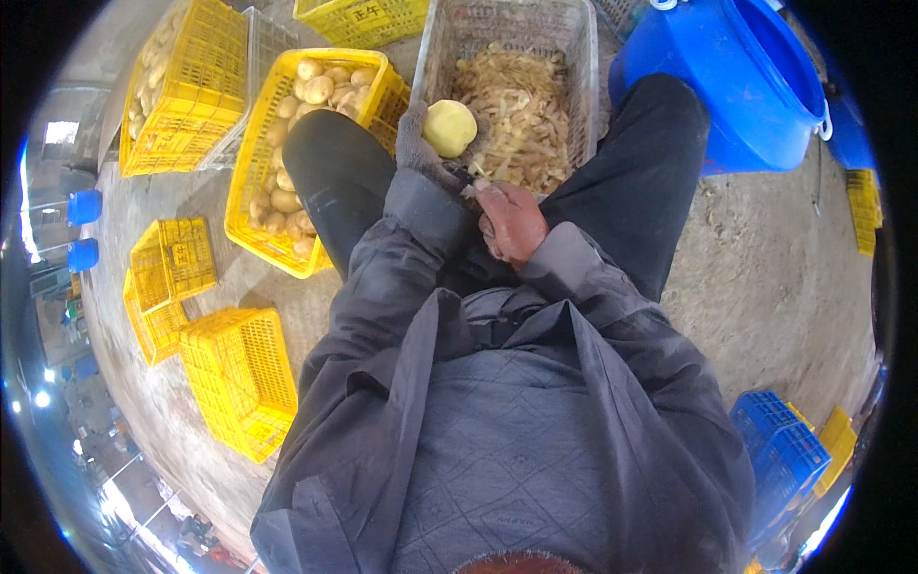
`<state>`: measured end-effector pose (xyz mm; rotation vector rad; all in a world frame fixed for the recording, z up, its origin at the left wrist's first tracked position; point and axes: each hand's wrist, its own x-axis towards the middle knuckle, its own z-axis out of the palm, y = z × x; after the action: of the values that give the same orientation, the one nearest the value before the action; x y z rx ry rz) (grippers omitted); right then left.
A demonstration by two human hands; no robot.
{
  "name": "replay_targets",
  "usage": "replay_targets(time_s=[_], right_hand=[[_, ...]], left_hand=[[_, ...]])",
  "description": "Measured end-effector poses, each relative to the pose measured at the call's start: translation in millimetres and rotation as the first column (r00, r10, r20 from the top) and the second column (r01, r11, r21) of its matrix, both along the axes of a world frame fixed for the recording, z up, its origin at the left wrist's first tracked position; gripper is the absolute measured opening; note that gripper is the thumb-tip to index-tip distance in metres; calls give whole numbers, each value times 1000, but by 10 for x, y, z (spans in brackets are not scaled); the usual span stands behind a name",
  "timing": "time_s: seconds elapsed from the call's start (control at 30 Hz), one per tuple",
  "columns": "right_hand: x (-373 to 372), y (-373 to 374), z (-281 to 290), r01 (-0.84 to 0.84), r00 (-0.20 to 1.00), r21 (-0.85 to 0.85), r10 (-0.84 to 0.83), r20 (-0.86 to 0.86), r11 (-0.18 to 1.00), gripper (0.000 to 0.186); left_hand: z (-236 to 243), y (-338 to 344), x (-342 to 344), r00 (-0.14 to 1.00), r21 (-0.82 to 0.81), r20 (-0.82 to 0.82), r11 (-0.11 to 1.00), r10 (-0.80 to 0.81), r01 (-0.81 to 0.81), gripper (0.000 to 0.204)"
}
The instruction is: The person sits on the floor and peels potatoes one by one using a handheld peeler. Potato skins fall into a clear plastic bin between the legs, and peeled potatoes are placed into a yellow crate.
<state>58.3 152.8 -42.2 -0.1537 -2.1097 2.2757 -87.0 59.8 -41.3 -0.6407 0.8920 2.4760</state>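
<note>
Upper centre of the frame: the left hand (418, 143), in a grey glove, is closed around a peeled pale-yellow potato (449, 127) and holds it over the near edge of a grey crate (510, 19). The crate holds a heap of peelings (521, 115).

The right hand (512, 222), bare, sits just below and right of the potato, fingers curled shut on a small dark tool (462, 177) whose tip points toward the potato. The tool's kind cannot be told.

Left of the knees, a yellow crate (251, 153) holds unpeeled potatoes (320, 86). More yellow crates (239, 378) lie at left, some overturned. A blue tub (746, 86) stands at upper right on the concrete floor (765, 277).
</note>
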Motion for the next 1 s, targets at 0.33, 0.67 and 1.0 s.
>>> replay_targets(time_s=[0.33,0.67,1.0], right_hand=[[-46,145,229,353,872,-287,-201,447,891,37],[-157,336,269,248,944,-120,-212,253,961,35],[-740,765,406,-39,963,98,11,268,994,41]], left_hand=[[127,143,237,992,47,10,991,-126,125,38],[135,84,108,989,83,-14,985,-149,149,37],[84,179,54,957,91,-50,953,-285,289,32]])
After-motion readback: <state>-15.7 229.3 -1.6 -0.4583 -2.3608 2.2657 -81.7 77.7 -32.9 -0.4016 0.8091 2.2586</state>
